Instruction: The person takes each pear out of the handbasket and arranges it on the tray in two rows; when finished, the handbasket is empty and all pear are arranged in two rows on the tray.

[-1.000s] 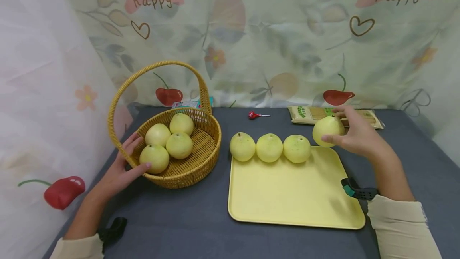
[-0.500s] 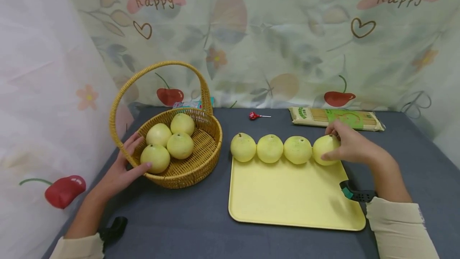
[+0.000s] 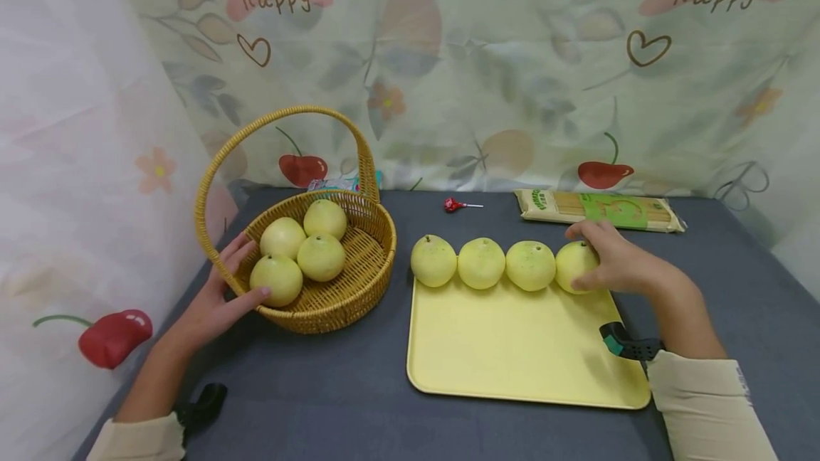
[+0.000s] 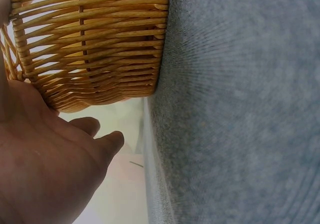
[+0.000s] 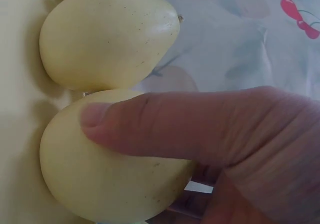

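Observation:
My right hand [image 3: 618,262] holds a pale yellow pear [image 3: 572,267] at the right end of a row along the far edge of the yellow tray [image 3: 525,347]. In the right wrist view, its thumb lies across that pear [image 5: 110,179], close beside a neighbouring pear [image 5: 105,38]. On the left, my left hand [image 3: 214,297] grips the near left rim of the wicker basket [image 3: 333,319], thumb over the edge. Inside the basket sit several pears [image 3: 320,258]. The left wrist view has the basket's woven side [image 4: 100,43] and the left palm with extended fingers [image 4: 107,141].
Behind the tray lie a red lollipop [image 3: 453,205] and a noodle packet [image 3: 598,210]. A blue packet [image 3: 346,183] sits partly hidden behind the basket. The tall basket handle [image 3: 282,114] arches above the pears. A printed curtain [image 3: 448,91] closes off the back of the dark tabletop [image 3: 320,390].
My right hand has lowered the pear from over the tray's far right corner to the row's end, moving it left beside the third pear. My left hand stays at the basket.

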### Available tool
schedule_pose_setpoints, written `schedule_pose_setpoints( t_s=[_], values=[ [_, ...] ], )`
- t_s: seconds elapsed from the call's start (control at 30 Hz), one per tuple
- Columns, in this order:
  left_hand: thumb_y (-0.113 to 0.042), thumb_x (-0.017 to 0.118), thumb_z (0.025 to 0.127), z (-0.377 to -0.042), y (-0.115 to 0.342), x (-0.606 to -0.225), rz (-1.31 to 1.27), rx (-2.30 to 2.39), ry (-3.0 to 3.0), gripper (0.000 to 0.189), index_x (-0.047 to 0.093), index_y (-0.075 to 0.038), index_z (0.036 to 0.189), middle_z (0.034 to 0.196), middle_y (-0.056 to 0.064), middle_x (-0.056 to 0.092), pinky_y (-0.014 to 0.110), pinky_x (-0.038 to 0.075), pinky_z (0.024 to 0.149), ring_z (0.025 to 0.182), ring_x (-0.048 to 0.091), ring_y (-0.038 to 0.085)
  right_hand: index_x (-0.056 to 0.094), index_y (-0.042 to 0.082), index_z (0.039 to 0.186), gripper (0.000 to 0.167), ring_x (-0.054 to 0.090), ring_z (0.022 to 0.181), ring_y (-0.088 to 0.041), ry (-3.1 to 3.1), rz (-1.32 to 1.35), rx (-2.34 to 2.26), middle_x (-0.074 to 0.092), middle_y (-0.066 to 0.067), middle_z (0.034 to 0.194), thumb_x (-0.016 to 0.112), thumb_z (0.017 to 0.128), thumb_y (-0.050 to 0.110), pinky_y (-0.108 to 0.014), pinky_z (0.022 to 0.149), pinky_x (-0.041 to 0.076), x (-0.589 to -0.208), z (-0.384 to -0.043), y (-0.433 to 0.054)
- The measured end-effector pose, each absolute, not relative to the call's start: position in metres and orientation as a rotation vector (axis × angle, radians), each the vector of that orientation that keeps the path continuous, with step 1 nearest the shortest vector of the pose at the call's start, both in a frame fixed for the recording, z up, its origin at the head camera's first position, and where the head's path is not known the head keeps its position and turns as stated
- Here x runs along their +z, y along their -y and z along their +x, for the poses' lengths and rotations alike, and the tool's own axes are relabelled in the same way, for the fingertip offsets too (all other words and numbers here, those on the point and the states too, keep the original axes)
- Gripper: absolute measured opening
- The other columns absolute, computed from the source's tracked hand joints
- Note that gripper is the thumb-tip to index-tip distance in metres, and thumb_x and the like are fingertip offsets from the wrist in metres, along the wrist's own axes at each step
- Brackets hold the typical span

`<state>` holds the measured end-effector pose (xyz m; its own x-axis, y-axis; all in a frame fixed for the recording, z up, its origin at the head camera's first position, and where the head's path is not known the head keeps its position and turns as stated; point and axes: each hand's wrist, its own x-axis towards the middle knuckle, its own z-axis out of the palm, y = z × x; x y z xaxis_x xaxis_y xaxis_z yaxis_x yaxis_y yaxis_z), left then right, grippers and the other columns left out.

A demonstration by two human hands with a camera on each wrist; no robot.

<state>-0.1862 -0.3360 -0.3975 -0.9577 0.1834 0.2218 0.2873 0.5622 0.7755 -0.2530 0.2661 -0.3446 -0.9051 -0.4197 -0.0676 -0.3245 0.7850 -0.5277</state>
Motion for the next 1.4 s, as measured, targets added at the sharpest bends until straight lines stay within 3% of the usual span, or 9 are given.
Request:
schedule_pose_setpoints(
  t_s=[0.17, 0.4, 0.67, 1.03, 1.4],
  values=[
    [-0.016, 0.069, 0.094, -0.185, 0.337, -0.397, -0.406, -1.366, 2.67, 0.08, 0.023, -0.006, 0.159, 0.167, 0.01, 0.002, 0.075, 0.017, 0.103, 0.147, 0.004, 0.044, 0.042, -0.008, 0.139, 0.078, 0.041, 0.117, -0.046, -2.787, -0.661, -0.768, 0.038, -0.032, 0.137, 0.085, 0.079, 0.015, -0.058, 0.088, 0.04, -0.347, -0.255, -0.267],
    [-0.017, 0.069, 0.094, -0.185, 0.337, -0.396, -0.404, -1.365, 2.674, 0.081, 0.023, -0.005, 0.159, 0.167, 0.011, 0.002, 0.075, 0.018, 0.103, 0.147, 0.005, 0.045, 0.043, -0.008, 0.139, 0.072, 0.038, 0.128, -0.049, -2.786, -0.68, -0.84, 0.043, -0.031, 0.139, 0.082, 0.084, 0.016, -0.063, 0.098, 0.035, -0.346, -0.254, -0.266],
    [-0.016, 0.069, 0.094, -0.186, 0.338, -0.398, -0.416, -1.359, 2.668, 0.081, 0.023, -0.005, 0.159, 0.167, 0.011, 0.002, 0.075, 0.017, 0.102, 0.147, 0.004, 0.045, 0.042, -0.006, 0.142, 0.065, 0.037, 0.134, -0.049, -2.748, -0.713, -1.003, 0.043, -0.03, 0.145, 0.074, 0.093, 0.021, -0.063, 0.101, 0.036, -0.338, -0.249, -0.258],
    [-0.014, 0.07, 0.093, -0.186, 0.337, -0.398, -0.403, -1.347, 2.673, 0.082, 0.023, -0.005, 0.159, 0.166, 0.014, 0.001, 0.075, 0.016, 0.103, 0.146, 0.004, 0.047, 0.057, 0.001, 0.133, 0.044, 0.05, 0.125, -0.038, -2.843, -1.047, -1.09, 0.057, -0.016, 0.132, 0.073, 0.093, 0.01, -0.056, 0.1, 0.038, -0.33, -0.247, -0.222],
    [-0.014, 0.07, 0.093, -0.186, 0.337, -0.398, -0.411, -1.354, 2.668, 0.081, 0.023, -0.004, 0.158, 0.166, 0.013, 0.003, 0.075, 0.017, 0.103, 0.147, 0.005, 0.046, 0.061, 0.005, 0.127, 0.038, 0.051, 0.123, -0.032, -2.801, -1.196, -1.126, 0.059, -0.011, 0.129, 0.073, 0.093, 0.015, -0.053, 0.101, 0.039, -0.323, -0.255, -0.164]
  ],
)
